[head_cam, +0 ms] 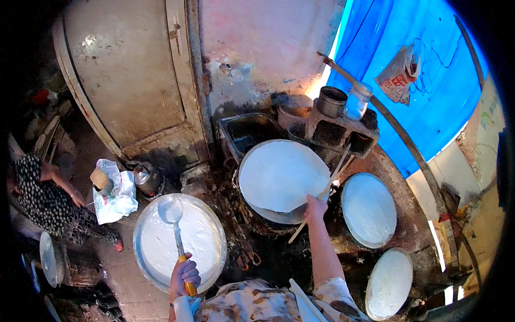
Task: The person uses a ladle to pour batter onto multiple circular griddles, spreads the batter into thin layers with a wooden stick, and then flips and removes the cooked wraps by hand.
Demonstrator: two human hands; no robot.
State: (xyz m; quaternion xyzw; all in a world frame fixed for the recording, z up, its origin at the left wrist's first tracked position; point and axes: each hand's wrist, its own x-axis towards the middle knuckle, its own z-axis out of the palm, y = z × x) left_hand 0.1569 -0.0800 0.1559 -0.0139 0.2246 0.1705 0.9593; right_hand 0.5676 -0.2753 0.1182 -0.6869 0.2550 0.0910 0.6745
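Note:
My left hand is closed round the yellow handle of a metal ladle, whose bowl rests at the surface of white batter in a wide basin. My right hand holds a thin wooden stick at the near right edge of a thin white round sheet. That sheet lies over a round griddle, part of which shows along the near edge. Whether my fingers also pinch the sheet is not clear.
Round white-topped pans stand at the right. Behind the griddle are a rectangular metal tray and a concrete block bearing a pot and a jar. A kettle stands behind the basin. Scissors lie between basin and griddle; another person sits far left.

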